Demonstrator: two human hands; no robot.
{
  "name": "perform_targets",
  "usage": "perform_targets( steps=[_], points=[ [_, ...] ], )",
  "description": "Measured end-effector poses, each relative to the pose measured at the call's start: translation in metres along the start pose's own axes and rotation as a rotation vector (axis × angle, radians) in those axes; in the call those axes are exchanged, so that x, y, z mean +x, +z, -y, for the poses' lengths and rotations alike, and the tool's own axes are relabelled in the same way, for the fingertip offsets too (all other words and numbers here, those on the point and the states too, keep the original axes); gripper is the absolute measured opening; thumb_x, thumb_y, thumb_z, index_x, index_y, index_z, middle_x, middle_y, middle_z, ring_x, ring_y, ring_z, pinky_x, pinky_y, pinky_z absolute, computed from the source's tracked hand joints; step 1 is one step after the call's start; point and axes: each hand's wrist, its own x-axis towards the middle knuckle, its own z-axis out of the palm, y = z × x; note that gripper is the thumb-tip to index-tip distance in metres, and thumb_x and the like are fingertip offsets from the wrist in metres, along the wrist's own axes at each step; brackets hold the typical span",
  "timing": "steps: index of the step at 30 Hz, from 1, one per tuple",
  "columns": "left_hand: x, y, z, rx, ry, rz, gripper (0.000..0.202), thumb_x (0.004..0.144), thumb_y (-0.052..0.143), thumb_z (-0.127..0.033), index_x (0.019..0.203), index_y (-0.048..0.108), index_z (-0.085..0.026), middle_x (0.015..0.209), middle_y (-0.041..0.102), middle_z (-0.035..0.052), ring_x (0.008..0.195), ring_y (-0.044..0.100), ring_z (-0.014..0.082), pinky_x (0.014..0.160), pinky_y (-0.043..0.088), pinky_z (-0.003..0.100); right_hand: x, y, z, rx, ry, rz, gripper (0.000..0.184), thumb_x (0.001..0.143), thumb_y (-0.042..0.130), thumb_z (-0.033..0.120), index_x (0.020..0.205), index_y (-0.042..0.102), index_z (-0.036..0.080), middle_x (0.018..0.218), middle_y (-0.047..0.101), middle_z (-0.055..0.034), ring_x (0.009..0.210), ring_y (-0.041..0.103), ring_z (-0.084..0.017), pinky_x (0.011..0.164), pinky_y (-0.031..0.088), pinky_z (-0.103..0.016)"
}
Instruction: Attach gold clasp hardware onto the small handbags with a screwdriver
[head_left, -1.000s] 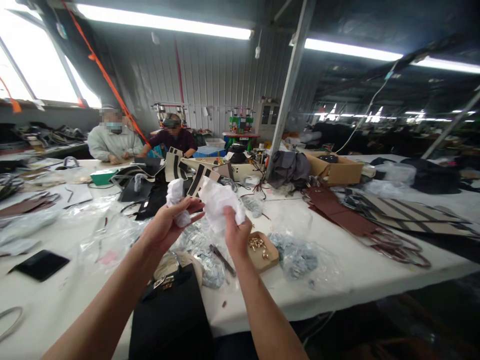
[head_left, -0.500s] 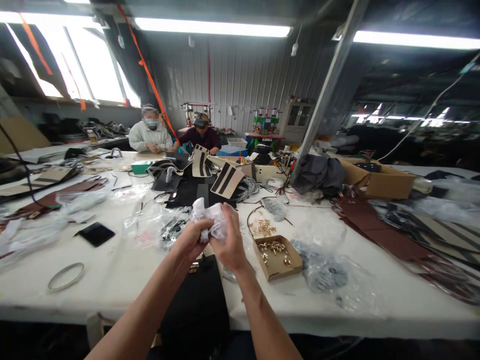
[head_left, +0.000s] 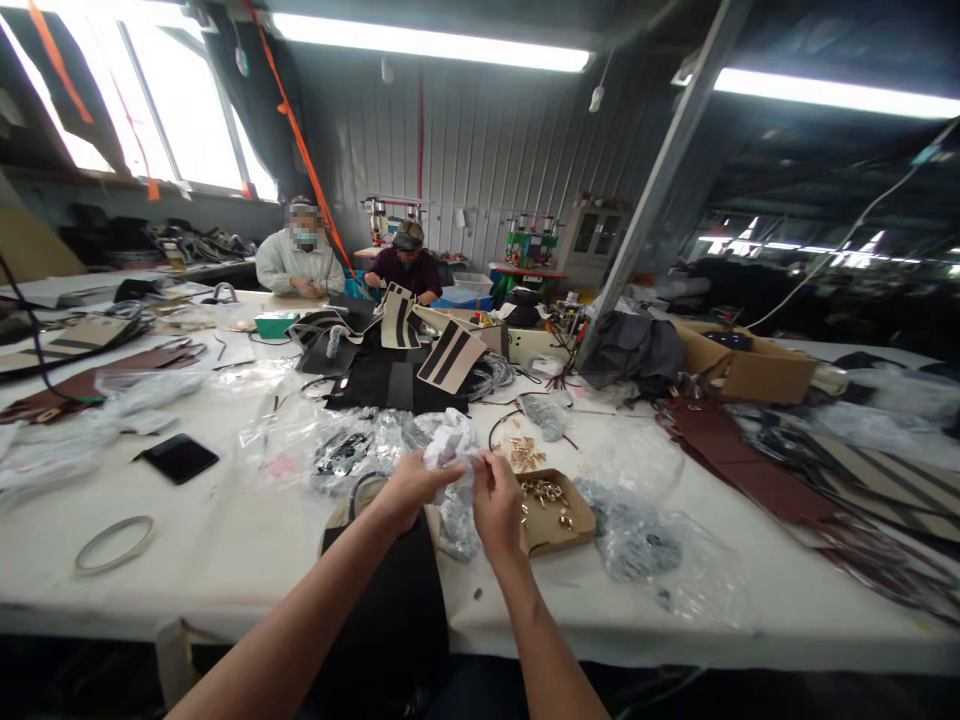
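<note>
Both my hands grip a crumpled piece of white tissue paper (head_left: 451,436) above the table. My left hand (head_left: 411,487) has its thumb stretched along the paper's near side, with its other fingers partly hidden. On the other side, my right hand (head_left: 496,500) pinches the paper between thumb and fingers. A black bag (head_left: 394,610) with a dark looped handle lies below my left forearm, at the table edge. Close by my right hand is a cardboard tray (head_left: 562,535) of gold-coloured metal fittings. Clear plastic bags (head_left: 457,525) lie beneath and around my hands.
A black phone-like slab (head_left: 180,457) and a pale ring (head_left: 114,545) lie at left. Brown strips (head_left: 739,465) and a cardboard box (head_left: 765,370) are at right. Striped panels (head_left: 452,358) are heaped ahead. Two people (head_left: 300,262) sit across the table, near a slanting metal post (head_left: 652,170).
My hands and the paper have moved slightly right and down, and the paper is spread differently between them. The black bag's handle now shows beside my left wrist.
</note>
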Motion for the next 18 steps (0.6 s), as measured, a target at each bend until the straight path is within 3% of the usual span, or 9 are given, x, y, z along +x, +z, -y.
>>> perform_targets(
  steps=[3,5,7,9,12,15,18],
  points=[
    [-0.001,-0.002,-0.006,0.118,0.019,-0.004,0.053,0.069,0.102,-0.047,0.1,0.075,-0.015,0.094,0.078,0.0093,0.083,0.078,0.0263,0.069,0.063,0.033,-0.006,-0.015,-0.019,-0.17,0.007,0.297,0.023,0.104,0.067,0.035,0.114,0.085,0.024,0.109,0.085,-0.0118,0.104,0.077,-0.031,0.099,0.058,-0.044],
    [-0.002,0.002,-0.01,0.185,0.043,0.013,0.05,0.075,0.098,-0.048,0.102,0.072,-0.016,0.092,0.077,0.0088,0.078,0.077,0.025,0.062,0.062,0.032,-0.006,-0.025,-0.016,-0.251,-0.019,0.25,0.031,0.102,0.071,0.037,0.128,0.083,0.024,0.133,0.08,-0.0153,0.127,0.071,-0.037,0.114,0.053,-0.054],
    [-0.003,0.01,-0.011,0.267,0.075,0.006,0.047,0.077,0.096,-0.044,0.104,0.07,-0.016,0.092,0.075,0.0075,0.071,0.073,0.021,0.056,0.058,0.028,-0.002,-0.035,-0.003,-0.212,-0.002,0.074,0.04,0.105,0.068,0.044,0.137,0.079,0.022,0.148,0.072,-0.0187,0.139,0.064,-0.039,0.119,0.049,-0.059],
    [-0.002,0.02,-0.006,0.337,0.113,0.013,0.046,0.078,0.093,-0.037,0.111,0.069,-0.017,0.095,0.075,0.0066,0.071,0.07,0.0189,0.055,0.056,0.026,0.003,-0.042,0.016,-0.038,0.115,-0.006,0.047,0.109,0.061,0.052,0.14,0.076,0.02,0.141,0.074,-0.0192,0.124,0.072,-0.036,0.105,0.061,-0.052],
    [-0.002,0.036,0.005,0.366,0.241,0.085,0.048,0.083,0.082,-0.027,0.127,0.067,-0.017,0.107,0.077,0.0088,0.082,0.073,0.0213,0.066,0.058,0.028,0.01,-0.047,0.042,0.24,0.349,0.13,0.056,0.104,0.067,0.06,0.143,0.073,0.02,0.119,0.081,-0.0129,0.087,0.078,-0.027,0.073,0.065,-0.038],
    [-0.006,0.045,0.009,0.393,0.408,0.12,0.058,0.079,0.077,-0.016,0.137,0.067,-0.016,0.125,0.077,0.0133,0.11,0.074,0.0279,0.094,0.06,0.035,0.017,-0.05,0.052,0.294,0.409,0.192,0.047,0.096,0.079,0.059,0.124,0.079,0.022,0.106,0.083,-0.0087,0.087,0.078,-0.027,0.077,0.064,-0.036],
    [-0.012,0.044,-0.001,0.45,0.397,0.177,0.054,0.08,0.079,-0.018,0.134,0.074,-0.017,0.123,0.079,0.0118,0.12,0.071,0.0315,0.1,0.058,0.037,0.023,-0.055,0.046,0.37,0.424,0.044,0.049,0.089,0.085,0.058,0.122,0.079,0.022,0.102,0.083,-0.0078,0.089,0.077,-0.026,0.077,0.064,-0.035]
  ],
)
